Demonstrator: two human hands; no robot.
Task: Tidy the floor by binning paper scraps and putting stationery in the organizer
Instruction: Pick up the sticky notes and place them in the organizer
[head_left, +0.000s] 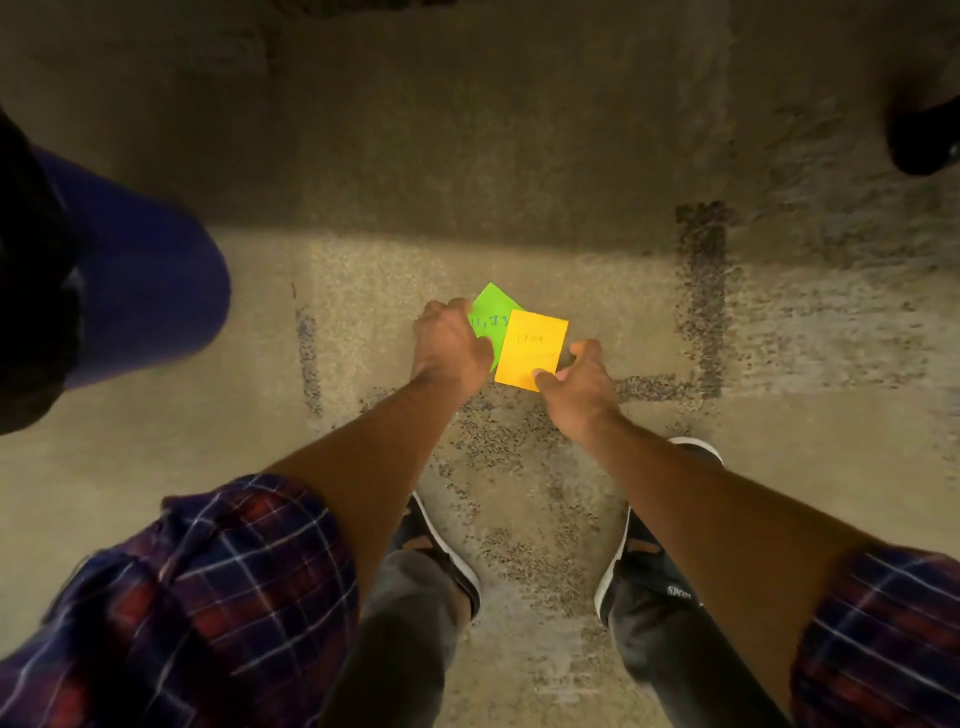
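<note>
- The person bent over the carpeted floor (519, 156), both arms reaching down.
- The left hand (449, 345) curled over the green note (491, 306); whether it gripped, I couldn't tell.
- At three o'clock of it, the half-open right hand (574, 376) pinched the overlapping yellow note (530, 348), likely gathering both for binning.

Head camera, looking down (wide-angle), floor (519, 156)
</note>
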